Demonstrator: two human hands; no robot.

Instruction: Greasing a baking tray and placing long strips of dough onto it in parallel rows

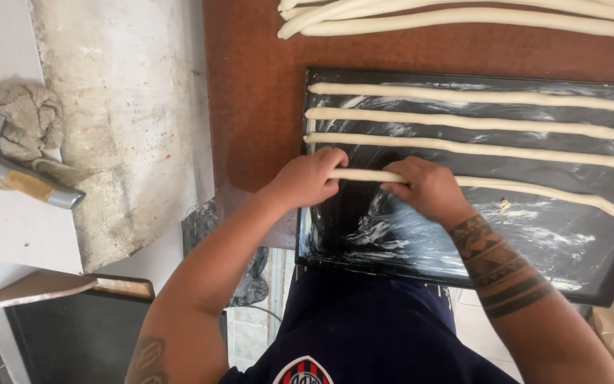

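Progress looks about halfway: three dough ropes (477, 122) already lie straight on your greased black tray (605, 284), your left hand (307, 178) and right hand (428, 188) pinch the fourth rope (534, 188) down, and more ropes (463, 14) wait on the table (257, 107).

Left hand (308, 178) and right hand (426, 188) pinch the dough rope (534, 190) at the black tray (605, 274)'s near-left part. Three more ropes (477, 122) lie on the tray beyond it. Loose ropes (463, 16) sit on the tabletop (257, 92) past the tray's far edge.
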